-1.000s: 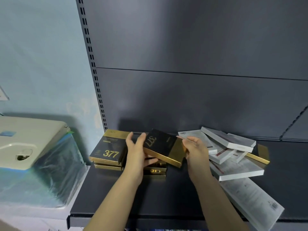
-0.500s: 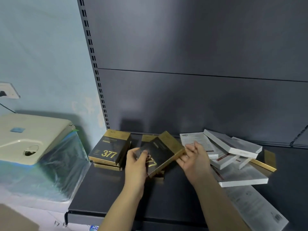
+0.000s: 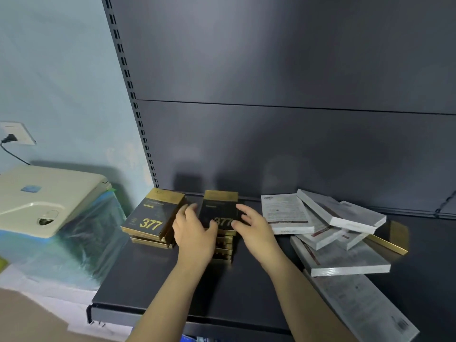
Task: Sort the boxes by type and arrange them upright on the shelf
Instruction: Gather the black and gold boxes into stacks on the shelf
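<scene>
Two stacks of black-and-gold "377" boxes lie flat on the dark shelf [image 3: 158, 292]: a left stack [image 3: 154, 215] and a middle stack [image 3: 218, 208]. My left hand [image 3: 195, 233] is at the middle stack's left side, thumb touching the top box and fingers spread. On the stack's right side, my right hand [image 3: 256, 230] also has its fingers spread, the thumb resting on the same box. A loose pile of white boxes [image 3: 333, 228] lies flat and crooked to the right, with a gold box [image 3: 392, 239] partly under it.
A long white box [image 3: 365, 309] overhangs the shelf's front right edge. Left of the shelf stands a cream appliance [image 3: 44, 201] on plastic wrap. A slotted upright [image 3: 130, 95] and the dark back panel [image 3: 296, 144] bound the shelf. A wall socket [image 3: 17, 134] has a plug in it.
The black-and-gold box held tilted between both hands now lies flat on top of the middle stack. Both hands have loosened their grip and spread their fingers.
</scene>
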A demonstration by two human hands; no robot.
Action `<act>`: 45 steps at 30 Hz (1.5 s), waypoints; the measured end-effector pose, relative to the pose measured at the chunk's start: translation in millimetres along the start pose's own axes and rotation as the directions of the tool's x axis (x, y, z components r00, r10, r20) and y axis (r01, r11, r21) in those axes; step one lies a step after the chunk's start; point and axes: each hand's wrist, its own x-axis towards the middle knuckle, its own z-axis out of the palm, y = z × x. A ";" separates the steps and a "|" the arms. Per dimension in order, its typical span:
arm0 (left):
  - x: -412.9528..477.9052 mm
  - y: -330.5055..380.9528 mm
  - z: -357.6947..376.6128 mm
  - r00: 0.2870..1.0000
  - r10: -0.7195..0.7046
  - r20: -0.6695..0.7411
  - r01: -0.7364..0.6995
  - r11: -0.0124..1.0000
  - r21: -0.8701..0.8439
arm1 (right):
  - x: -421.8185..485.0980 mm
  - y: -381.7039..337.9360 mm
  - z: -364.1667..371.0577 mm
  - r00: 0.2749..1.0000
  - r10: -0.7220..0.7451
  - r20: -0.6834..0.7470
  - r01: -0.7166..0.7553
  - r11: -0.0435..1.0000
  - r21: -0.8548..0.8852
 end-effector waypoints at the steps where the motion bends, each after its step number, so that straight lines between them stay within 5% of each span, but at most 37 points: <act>1: -2.2 5.1 -1.0 0.994 0.101 -0.047 -0.104 0.993 -0.060 | -1.6 -3.0 -5.0 1.000 -0.026 -0.011 0.026 1.000 0.003; 3: -8.0 21.8 -3.1 0.981 0.192 0.005 -0.182 0.941 -0.286 | -5.2 -13.7 -22.8 0.996 -0.075 -0.050 0.076 0.997 0.025; 6: -16.1 53.9 3.5 0.928 0.161 0.337 0.056 0.831 -0.553 | -11.7 -31.7 -68.8 0.980 -0.144 -0.137 0.150 0.988 0.038; 11: -33.4 86.1 43.8 0.862 0.160 0.481 0.173 0.799 -0.576 | -10.0 -20.1 -175.8 0.938 -0.160 -0.308 0.165 0.986 -0.010; 15: -46.1 107.3 73.2 0.839 0.141 0.525 0.201 0.816 -0.542 | -7.4 31.4 -259.6 0.859 -0.042 -0.511 -0.061 0.981 -0.182; 19: -56.2 121.9 96.9 0.817 0.127 0.562 0.232 0.820 -0.523 | 4.2 87.6 -316.9 0.879 0.130 -0.458 -0.379 0.774 -0.508; 22: -62.2 120.4 110.6 0.812 0.108 0.574 0.244 0.830 -0.502 | 9.2 100.2 -335.2 0.916 0.173 -0.362 -0.394 0.560 -0.729; 26: -66.2 114.0 120.9 0.800 0.061 0.597 0.286 0.836 -0.468 | 14.1 90.3 -358.7 0.919 0.160 -0.361 -0.391 0.497 -0.775; 31: -59.4 115.8 118.7 0.839 0.024 0.544 0.298 0.816 -0.496 | 0.9 53.9 -389.8 0.862 -0.085 -0.499 -0.377 0.551 -0.745; 37: -59.8 139.1 111.5 0.848 0.069 0.525 0.323 0.719 -0.616 | -13.4 -15.7 -331.7 0.708 -0.381 -0.595 -0.090 0.786 -0.611; 45: -34.9 146.4 72.1 0.820 0.155 0.550 0.385 0.562 -0.732 | -6.1 -38.6 -154.7 0.816 -0.384 -0.433 0.134 0.853 -0.505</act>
